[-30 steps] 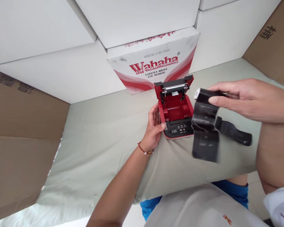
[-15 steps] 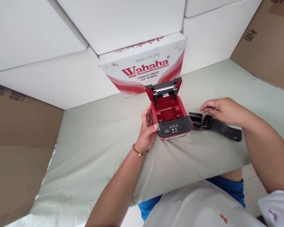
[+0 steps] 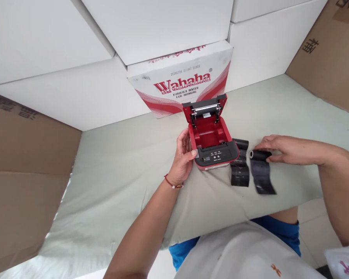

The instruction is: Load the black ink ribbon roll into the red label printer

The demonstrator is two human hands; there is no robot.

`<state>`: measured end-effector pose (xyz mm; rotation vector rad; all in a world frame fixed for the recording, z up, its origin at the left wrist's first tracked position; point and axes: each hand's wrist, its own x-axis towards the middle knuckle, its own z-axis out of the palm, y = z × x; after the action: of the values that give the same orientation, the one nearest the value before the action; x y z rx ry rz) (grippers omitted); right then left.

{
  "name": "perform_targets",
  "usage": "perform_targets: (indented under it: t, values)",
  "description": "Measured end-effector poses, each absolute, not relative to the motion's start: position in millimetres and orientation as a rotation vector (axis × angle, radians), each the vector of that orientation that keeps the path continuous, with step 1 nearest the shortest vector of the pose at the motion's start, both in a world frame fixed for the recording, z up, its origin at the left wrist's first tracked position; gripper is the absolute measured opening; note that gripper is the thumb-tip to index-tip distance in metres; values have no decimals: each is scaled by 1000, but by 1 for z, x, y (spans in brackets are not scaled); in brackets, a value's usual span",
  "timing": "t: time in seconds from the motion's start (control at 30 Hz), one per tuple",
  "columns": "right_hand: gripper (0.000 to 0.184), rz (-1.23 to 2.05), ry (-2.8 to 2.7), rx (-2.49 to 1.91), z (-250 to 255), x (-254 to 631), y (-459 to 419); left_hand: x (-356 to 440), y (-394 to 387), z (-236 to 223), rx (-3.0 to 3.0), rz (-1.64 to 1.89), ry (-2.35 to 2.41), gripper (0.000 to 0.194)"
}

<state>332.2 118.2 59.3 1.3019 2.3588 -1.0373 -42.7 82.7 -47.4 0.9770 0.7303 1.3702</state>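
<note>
A small red printer [image 3: 211, 135] with a black front panel stands on the grey-covered table [image 3: 128, 166], its lid open and its red bay bare. My left hand [image 3: 184, 155] grips the printer's left side, thumb on the front corner. My right hand [image 3: 282, 149] pinches the end of a black roll [image 3: 260, 155] with a white core; a black strip [image 3: 263, 180] trails from it toward me. A second black strip [image 3: 240, 168] lies beside the printer.
A white and red "Wahaha" water carton [image 3: 182, 83] sits right behind the printer. White boxes [image 3: 75, 89] line the back, and brown cartons stand at the left [image 3: 23, 170] and far right [image 3: 328, 54]. The table's near edge runs just before my lap.
My right hand brought the black roll down from the air to the table beside the printer, then shifted it right so two strips lie apart. The left hand stayed on the printer.
</note>
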Motion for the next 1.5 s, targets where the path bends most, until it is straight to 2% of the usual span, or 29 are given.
perform_targets:
  t: [0.2,0.37,0.47,0.53,0.63,0.7,0.77,0.83,0.97,1.03,1.27,1.5]
  values:
    - [29,-1261,2398,1493,71,328,98,-43,83,-48,980,1378,737,81]
    - [48,-1371,2377,1985,88,317,95,-43,83,-48,980,1382,743,77]
    - [54,-1192,2474,2194,101,296,99,-43,83,-48,972,1385,746,78]
    - [52,-1041,2543,2217,108,275,102,-43,83,-48,974,1386,750,79]
    - [38,-554,2752,2053,112,243,106,-43,83,-47,979,1384,754,80]
    - [34,-384,2844,1823,111,227,109,-42,83,-46,981,1381,752,79]
    - [37,-545,2905,1621,110,219,111,-42,83,-46,988,1382,747,79]
    - [42,-870,2893,1504,111,218,113,-42,82,-46,990,1383,743,79]
    - [56,-1527,2499,1567,117,226,121,-41,82,-46,988,1386,736,77]
    - [59,-1585,2362,1630,120,227,127,-41,82,-46,991,1387,729,77]
    - [46,-709,2844,1417,114,229,141,-42,84,-46,1012,1381,705,76]
    - [43,-543,2951,1285,109,216,146,-40,85,-47,996,1401,705,75]
